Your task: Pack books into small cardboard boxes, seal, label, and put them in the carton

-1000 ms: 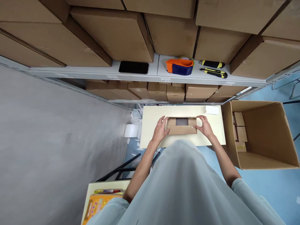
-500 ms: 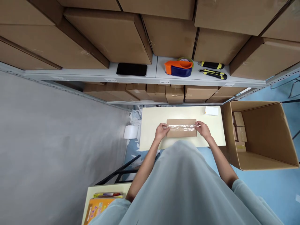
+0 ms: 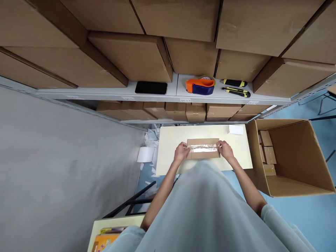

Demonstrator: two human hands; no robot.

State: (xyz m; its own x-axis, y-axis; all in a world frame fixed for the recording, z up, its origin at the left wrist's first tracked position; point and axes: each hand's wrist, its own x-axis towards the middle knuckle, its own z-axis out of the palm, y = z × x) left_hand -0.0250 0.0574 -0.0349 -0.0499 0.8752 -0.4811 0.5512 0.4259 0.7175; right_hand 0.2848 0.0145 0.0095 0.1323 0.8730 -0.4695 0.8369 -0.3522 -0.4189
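A small flat cardboard box (image 3: 203, 156) lies on the cream table in front of me. A strip of clear packing tape (image 3: 202, 146) runs lengthwise along its top, with a shiny, bright white band just below it; I cannot tell whether that is glare or something inside. At the box's left end, my left hand (image 3: 181, 152) is closed, thumb and fingers pinching the tape's end. My right hand (image 3: 225, 150) pinches the other end at the box's right edge.
The cream table (image 3: 170, 134) holds a small white box (image 3: 235, 130). To the right stands a large open carton (image 3: 301, 157) with small boxes inside. On the shelf ahead are a phone (image 3: 151, 88), an orange-and-blue tape dispenser (image 3: 200, 86) and utility knives (image 3: 236, 92).
The view has tilted, so the shelf and table appear lower. Both hands stay at the box's ends. The bright band along the tape has grown wider and whiter.
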